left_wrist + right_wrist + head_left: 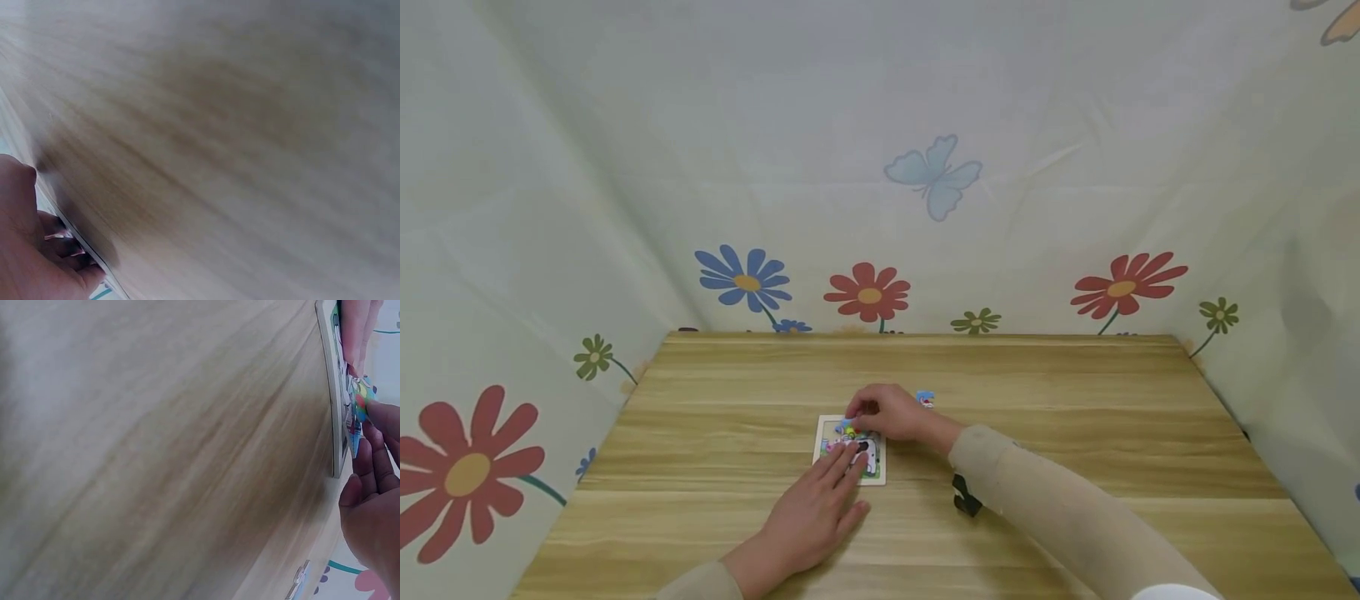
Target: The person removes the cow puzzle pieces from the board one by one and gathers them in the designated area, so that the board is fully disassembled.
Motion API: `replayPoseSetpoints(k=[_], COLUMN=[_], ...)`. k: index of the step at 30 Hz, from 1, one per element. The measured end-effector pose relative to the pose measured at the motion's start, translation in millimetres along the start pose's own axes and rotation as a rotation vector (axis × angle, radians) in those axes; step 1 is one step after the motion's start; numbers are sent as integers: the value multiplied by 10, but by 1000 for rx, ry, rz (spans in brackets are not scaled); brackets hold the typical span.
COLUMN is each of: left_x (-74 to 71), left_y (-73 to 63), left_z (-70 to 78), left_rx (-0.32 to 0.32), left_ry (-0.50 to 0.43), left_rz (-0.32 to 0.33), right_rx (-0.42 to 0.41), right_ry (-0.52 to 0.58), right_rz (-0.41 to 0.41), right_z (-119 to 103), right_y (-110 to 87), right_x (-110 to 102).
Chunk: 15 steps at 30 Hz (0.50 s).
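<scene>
A small framed jigsaw puzzle (880, 478) with a pale border lies on the wooden table. My left hand (811, 515) rests on its lower left part with the fingers straight and spread over the picture. At the upper edge my right hand (891, 412) pinches a colourful puzzle piece (362, 406) between thumb and fingers. In the right wrist view that piece is tilted up over the board, close to the left fingertips (355, 362). The left wrist view shows the left hand's fingers along the board's edge.
One loose blue puzzle piece (925, 399) lies beyond the right wrist. A black object (966, 497) sits beside the right sleeve, partly covered by it. The wooden table (1075, 392) ends at a cloth wall (1030, 208) printed with flowers and a butterfly.
</scene>
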<state>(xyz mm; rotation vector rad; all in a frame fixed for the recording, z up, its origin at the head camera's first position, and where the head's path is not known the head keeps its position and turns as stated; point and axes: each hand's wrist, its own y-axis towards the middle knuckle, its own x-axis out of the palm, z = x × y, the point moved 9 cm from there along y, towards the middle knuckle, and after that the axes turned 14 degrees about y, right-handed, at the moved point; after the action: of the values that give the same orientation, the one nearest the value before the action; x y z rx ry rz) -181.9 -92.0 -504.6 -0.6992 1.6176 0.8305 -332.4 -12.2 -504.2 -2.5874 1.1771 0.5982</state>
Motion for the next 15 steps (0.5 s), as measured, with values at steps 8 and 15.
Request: replayPoseSetpoints(k=[8, 15], left_x=[-6, -26], left_y=[2, -2], left_z=[0, 9], left_rx=[-2, 3], left_ry=[-6, 7], left_rz=[-7, 20], right_rx=[24, 46], right_ry=[32, 80], right_rz=[25, 64], right_z=[15, 72], right_y=[13, 31], right_x=[-28, -109])
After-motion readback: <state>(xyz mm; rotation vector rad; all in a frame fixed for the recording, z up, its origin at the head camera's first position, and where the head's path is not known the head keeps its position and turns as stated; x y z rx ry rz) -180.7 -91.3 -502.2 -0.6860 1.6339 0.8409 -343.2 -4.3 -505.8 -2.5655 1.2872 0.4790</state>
